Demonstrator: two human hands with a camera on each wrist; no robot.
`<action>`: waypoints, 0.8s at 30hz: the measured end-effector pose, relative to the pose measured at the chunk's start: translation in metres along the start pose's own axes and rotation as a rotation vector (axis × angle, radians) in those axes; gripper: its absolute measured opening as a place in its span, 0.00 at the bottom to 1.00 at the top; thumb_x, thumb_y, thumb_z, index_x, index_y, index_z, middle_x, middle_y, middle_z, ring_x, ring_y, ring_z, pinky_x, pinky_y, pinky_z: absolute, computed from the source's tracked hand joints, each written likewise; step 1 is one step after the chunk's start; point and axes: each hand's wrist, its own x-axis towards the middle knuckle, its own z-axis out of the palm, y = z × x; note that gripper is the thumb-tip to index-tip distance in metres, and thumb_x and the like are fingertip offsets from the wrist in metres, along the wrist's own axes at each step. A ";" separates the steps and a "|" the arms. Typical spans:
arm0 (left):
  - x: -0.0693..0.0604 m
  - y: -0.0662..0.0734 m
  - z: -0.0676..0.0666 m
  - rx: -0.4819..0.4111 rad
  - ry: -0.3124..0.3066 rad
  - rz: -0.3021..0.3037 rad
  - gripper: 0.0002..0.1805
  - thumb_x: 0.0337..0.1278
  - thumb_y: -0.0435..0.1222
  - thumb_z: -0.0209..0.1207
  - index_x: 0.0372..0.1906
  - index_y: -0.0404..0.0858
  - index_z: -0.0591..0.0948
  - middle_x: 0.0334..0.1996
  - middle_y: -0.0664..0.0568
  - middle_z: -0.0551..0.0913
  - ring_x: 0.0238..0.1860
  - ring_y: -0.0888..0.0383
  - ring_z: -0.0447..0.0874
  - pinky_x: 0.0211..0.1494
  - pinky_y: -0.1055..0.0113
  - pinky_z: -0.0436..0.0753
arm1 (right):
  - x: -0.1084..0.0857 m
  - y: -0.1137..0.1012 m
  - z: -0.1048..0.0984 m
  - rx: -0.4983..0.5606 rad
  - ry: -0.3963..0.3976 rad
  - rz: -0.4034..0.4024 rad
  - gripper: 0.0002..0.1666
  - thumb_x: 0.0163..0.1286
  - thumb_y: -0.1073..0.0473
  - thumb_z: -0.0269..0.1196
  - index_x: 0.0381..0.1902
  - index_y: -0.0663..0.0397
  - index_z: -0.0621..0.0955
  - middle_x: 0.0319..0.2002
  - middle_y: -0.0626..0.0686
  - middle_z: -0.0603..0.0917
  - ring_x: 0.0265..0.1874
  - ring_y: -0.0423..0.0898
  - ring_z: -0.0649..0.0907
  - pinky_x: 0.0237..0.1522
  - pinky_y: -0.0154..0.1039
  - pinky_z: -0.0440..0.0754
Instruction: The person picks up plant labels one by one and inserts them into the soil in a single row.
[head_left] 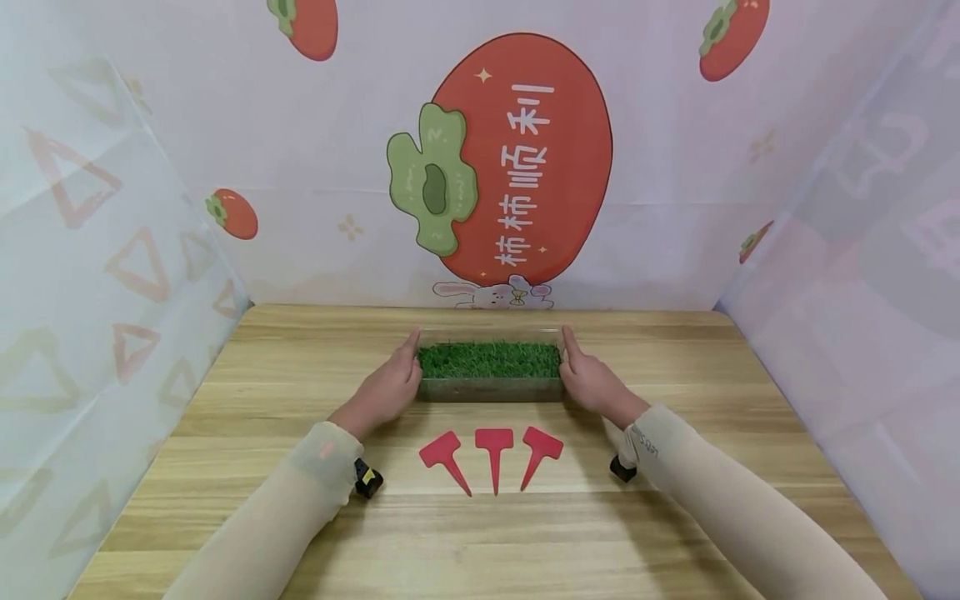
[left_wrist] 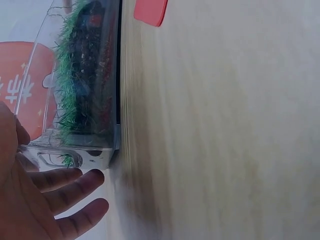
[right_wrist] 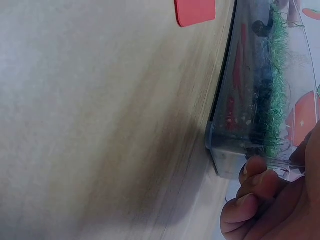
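Observation:
A clear plastic box (head_left: 491,390) with green artificial grass (head_left: 487,360) inside is level, low over the wooden table; whether its base touches the wood I cannot tell. At its left end my left hand (head_left: 390,385) pinches the rim between thumb and forefinger, the other fingers (left_wrist: 75,192) stretched out beside the end wall. My right hand (head_left: 596,382) grips the opposite end, its fingers (right_wrist: 252,187) curled by the rim. In front of the box lie three red T-shaped plant labels: a left one (head_left: 442,450), a middle one (head_left: 494,439) and a right one (head_left: 543,443).
The wooden tabletop (head_left: 300,350) reaches back to a wall sheet (head_left: 315,167) printed with persimmons. Printed side sheets (head_left: 97,275) border the table on the left and right. Black wrist straps (head_left: 367,479) sit under both sleeves.

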 end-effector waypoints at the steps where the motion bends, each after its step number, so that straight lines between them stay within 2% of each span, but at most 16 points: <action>1: -0.001 0.001 -0.001 -0.004 0.001 -0.001 0.34 0.80 0.43 0.29 0.81 0.43 0.35 0.81 0.42 0.46 0.80 0.44 0.47 0.78 0.47 0.54 | 0.000 0.000 0.000 0.002 0.000 -0.010 0.42 0.80 0.51 0.36 0.78 0.39 0.25 0.20 0.55 0.76 0.13 0.47 0.67 0.31 0.46 0.73; 6: -0.006 0.003 -0.002 -0.011 -0.004 0.001 0.34 0.80 0.42 0.30 0.81 0.40 0.36 0.80 0.40 0.47 0.79 0.42 0.48 0.77 0.45 0.55 | -0.003 -0.001 0.002 0.005 0.001 -0.028 0.42 0.80 0.51 0.35 0.78 0.38 0.24 0.21 0.54 0.77 0.14 0.47 0.67 0.41 0.48 0.74; 13: -0.007 0.002 0.003 -0.005 0.001 0.007 0.34 0.80 0.43 0.30 0.81 0.41 0.36 0.80 0.40 0.47 0.79 0.42 0.49 0.77 0.45 0.55 | -0.009 0.002 0.002 -0.014 0.007 -0.040 0.42 0.80 0.53 0.36 0.78 0.43 0.25 0.20 0.54 0.76 0.14 0.47 0.68 0.40 0.48 0.74; 19: -0.009 0.005 0.003 -0.003 -0.001 0.012 0.34 0.80 0.42 0.31 0.81 0.38 0.38 0.80 0.40 0.48 0.79 0.43 0.49 0.77 0.46 0.56 | -0.011 0.002 0.002 -0.005 0.018 -0.035 0.42 0.80 0.52 0.36 0.78 0.41 0.25 0.21 0.54 0.76 0.20 0.48 0.75 0.44 0.50 0.75; 22: -0.011 0.005 0.002 -0.008 -0.005 0.012 0.34 0.80 0.42 0.31 0.81 0.39 0.37 0.80 0.40 0.47 0.79 0.44 0.49 0.77 0.46 0.56 | -0.012 0.002 0.003 -0.002 0.021 -0.041 0.42 0.80 0.52 0.36 0.78 0.41 0.25 0.20 0.54 0.76 0.21 0.48 0.75 0.43 0.49 0.75; 24: -0.013 0.005 0.002 -0.012 -0.005 0.015 0.34 0.80 0.41 0.31 0.81 0.39 0.37 0.80 0.40 0.47 0.79 0.44 0.48 0.77 0.46 0.56 | -0.013 0.003 0.004 0.007 0.020 -0.043 0.42 0.80 0.52 0.36 0.78 0.41 0.25 0.19 0.54 0.76 0.17 0.49 0.73 0.42 0.49 0.75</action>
